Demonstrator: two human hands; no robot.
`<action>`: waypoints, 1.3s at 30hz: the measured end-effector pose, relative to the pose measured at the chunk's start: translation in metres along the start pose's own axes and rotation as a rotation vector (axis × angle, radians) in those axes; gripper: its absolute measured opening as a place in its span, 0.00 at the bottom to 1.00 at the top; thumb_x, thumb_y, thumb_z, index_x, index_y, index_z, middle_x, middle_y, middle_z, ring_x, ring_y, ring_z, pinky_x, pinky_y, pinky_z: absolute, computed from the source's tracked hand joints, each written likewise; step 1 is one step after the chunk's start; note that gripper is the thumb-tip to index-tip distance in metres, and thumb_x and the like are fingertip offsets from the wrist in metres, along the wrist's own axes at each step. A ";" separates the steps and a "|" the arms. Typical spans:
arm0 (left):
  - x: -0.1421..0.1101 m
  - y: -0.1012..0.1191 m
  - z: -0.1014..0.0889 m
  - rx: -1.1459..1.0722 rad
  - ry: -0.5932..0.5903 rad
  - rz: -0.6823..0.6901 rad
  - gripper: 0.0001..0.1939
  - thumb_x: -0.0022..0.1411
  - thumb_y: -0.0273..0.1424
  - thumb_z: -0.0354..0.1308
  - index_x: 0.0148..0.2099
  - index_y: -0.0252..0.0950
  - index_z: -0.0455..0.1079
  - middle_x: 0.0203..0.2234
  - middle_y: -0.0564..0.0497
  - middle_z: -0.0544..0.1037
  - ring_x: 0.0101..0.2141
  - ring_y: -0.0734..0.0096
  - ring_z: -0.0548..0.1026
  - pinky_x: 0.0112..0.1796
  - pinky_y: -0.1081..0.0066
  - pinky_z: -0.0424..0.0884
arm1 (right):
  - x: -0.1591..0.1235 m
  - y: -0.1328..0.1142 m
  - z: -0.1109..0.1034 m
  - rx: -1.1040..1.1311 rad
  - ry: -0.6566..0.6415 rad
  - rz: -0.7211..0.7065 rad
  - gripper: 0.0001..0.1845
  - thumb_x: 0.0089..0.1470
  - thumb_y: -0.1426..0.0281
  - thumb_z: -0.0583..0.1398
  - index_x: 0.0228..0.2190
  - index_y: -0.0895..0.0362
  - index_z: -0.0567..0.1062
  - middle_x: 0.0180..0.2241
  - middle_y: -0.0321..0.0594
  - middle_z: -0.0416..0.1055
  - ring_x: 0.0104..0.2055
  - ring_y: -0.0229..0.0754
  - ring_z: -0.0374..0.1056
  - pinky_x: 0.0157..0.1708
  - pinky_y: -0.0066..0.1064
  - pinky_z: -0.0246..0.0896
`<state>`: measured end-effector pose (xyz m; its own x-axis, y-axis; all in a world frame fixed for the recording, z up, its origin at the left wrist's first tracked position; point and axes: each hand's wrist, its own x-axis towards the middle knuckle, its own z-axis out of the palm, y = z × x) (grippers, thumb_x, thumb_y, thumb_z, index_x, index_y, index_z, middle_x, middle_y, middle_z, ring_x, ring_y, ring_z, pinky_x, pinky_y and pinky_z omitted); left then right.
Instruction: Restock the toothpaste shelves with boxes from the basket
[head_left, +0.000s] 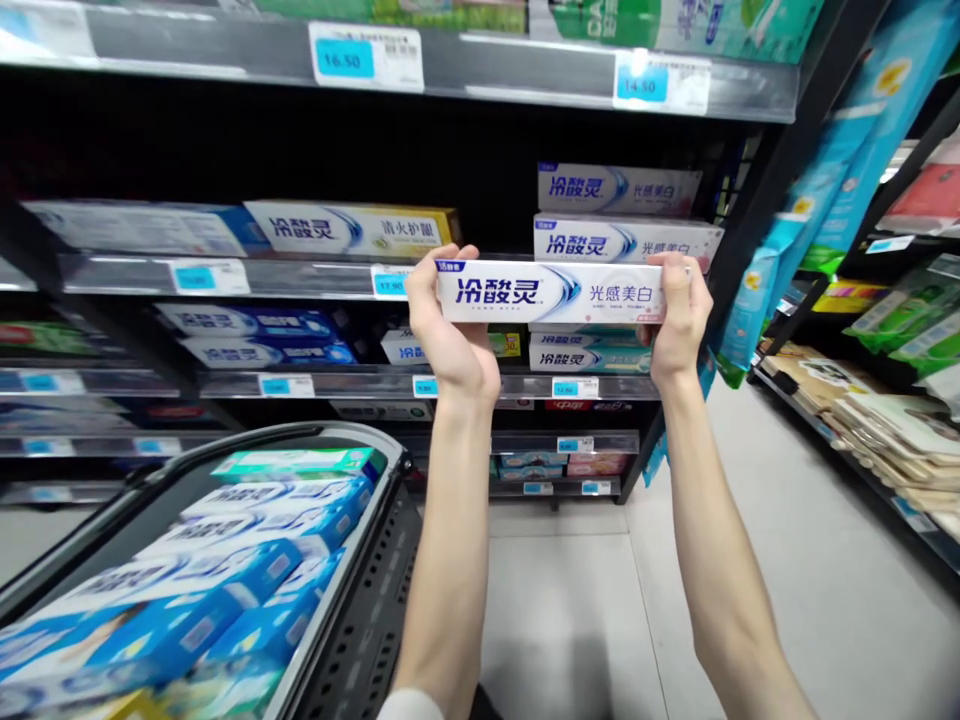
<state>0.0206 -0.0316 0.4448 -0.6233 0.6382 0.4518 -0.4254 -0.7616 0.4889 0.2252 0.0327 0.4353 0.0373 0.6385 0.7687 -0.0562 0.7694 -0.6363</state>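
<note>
Both my hands hold one long white toothpaste box (pixel 551 291) level in front of the shelving. My left hand (pixel 448 335) grips its left end, fingers curled over the top. My right hand (pixel 679 315) pinches its right end. Just behind the box, two matching white boxes (pixel 622 215) lie stacked on a shelf (pixel 300 275). To their left on the same shelf lies a white and yellow box (pixel 352 228). More toothpaste boxes (pixel 589 355) sit on the shelf below.
A dark shopping basket (pixel 360 620) at lower left holds several blue and green toothpaste boxes. Price tags (pixel 366 56) line the shelf edges. Another rack with packaged goods (pixel 877 410) stands at right, across a grey tiled aisle (pixel 585 620).
</note>
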 end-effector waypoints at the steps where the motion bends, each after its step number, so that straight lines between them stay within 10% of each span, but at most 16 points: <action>1: 0.000 -0.001 0.000 0.014 -0.009 0.018 0.13 0.69 0.42 0.55 0.45 0.38 0.72 0.45 0.47 0.80 0.50 0.61 0.76 0.45 0.66 0.74 | 0.000 0.001 0.001 0.014 0.040 -0.011 0.31 0.58 0.35 0.57 0.40 0.50 0.74 0.28 0.36 0.66 0.29 0.40 0.66 0.23 0.30 0.61; 19: -0.016 -0.030 0.002 0.077 -0.019 -0.056 0.13 0.69 0.42 0.56 0.46 0.38 0.73 0.45 0.47 0.81 0.47 0.63 0.79 0.40 0.72 0.75 | -0.025 0.010 -0.023 -0.057 0.223 0.080 0.24 0.61 0.44 0.60 0.37 0.52 0.77 0.29 0.36 0.66 0.28 0.37 0.64 0.22 0.27 0.58; 39: -0.012 -0.011 0.003 0.034 0.013 -0.065 0.12 0.69 0.39 0.54 0.44 0.37 0.73 0.42 0.47 0.82 0.47 0.62 0.79 0.41 0.70 0.75 | -0.031 -0.013 -0.013 -0.033 0.194 0.090 0.24 0.59 0.42 0.61 0.38 0.50 0.75 0.29 0.34 0.65 0.24 0.36 0.60 0.19 0.26 0.53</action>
<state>0.0348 -0.0308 0.4363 -0.6037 0.6848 0.4081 -0.4434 -0.7139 0.5420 0.2377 0.0030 0.4192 0.2249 0.6943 0.6836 -0.0358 0.7070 -0.7063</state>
